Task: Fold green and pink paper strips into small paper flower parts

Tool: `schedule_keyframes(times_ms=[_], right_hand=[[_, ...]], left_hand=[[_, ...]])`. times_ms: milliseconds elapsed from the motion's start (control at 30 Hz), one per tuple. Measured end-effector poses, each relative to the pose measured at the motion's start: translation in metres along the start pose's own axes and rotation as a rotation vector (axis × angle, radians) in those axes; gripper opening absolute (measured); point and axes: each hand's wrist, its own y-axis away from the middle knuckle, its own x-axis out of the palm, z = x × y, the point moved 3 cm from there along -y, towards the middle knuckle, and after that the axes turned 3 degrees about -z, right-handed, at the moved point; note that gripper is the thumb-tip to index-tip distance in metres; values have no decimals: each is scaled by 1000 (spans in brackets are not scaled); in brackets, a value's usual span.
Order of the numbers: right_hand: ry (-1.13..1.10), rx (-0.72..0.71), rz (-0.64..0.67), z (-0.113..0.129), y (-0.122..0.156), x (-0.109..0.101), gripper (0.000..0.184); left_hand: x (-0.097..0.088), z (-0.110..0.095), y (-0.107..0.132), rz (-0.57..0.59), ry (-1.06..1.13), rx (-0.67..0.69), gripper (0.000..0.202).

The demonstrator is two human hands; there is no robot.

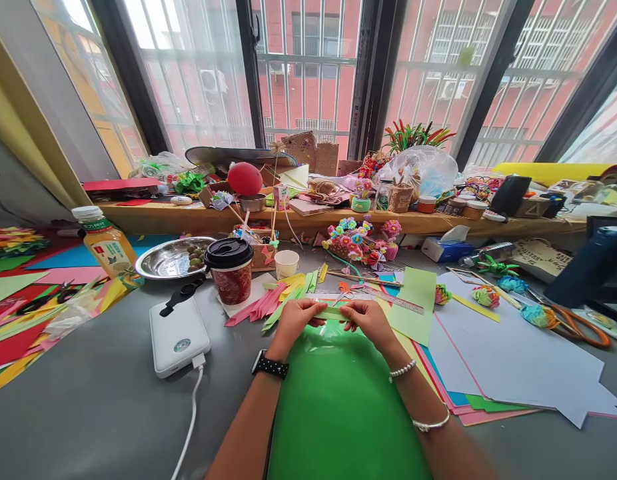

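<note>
Between my two hands stretches a small light-green paper strip point(331, 313), flat and folded-looking. My left hand point(299, 321) pinches its left end, with a black watch on that wrist. Its right end is pinched by my right hand point(367, 321), which has bracelets on the wrist. Below the hands lies a shiny green surface point(338, 407), whose kind I cannot tell. Folded pink paper strips point(258, 305) and green ones lie left of my left hand. Right of my right hand are a light-green sheet point(417, 300) and a clear pinkish ruler point(396, 300).
At the left stand a dark-lidded paper cup point(230, 277), a white power bank point(178, 337) with cable, a metal bowl point(158, 260) and a juice bottle point(104, 243). White sheets point(518, 353) and orange-handled scissors point(583, 330) lie right. A crowded ledge point(188, 217) runs along the window.
</note>
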Motion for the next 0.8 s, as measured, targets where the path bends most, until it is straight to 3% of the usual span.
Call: schedule_keyframes(times_ms=[333,500,633,800], right_hand=[[-77,36,-131,-2,-2,-6,30],[-147,67,-179,-3,-1,-7,29],[-180,64,-121,0,1,-2,27],[-158,50,3,2,3,4,24]], left_hand=[[-1,0,-2,18,55,-5,29],[-2,0,-1,-19,217,-40,37],[3,-1,3,42,249,-40,47],[3,0,3,-13,178,28,52]])
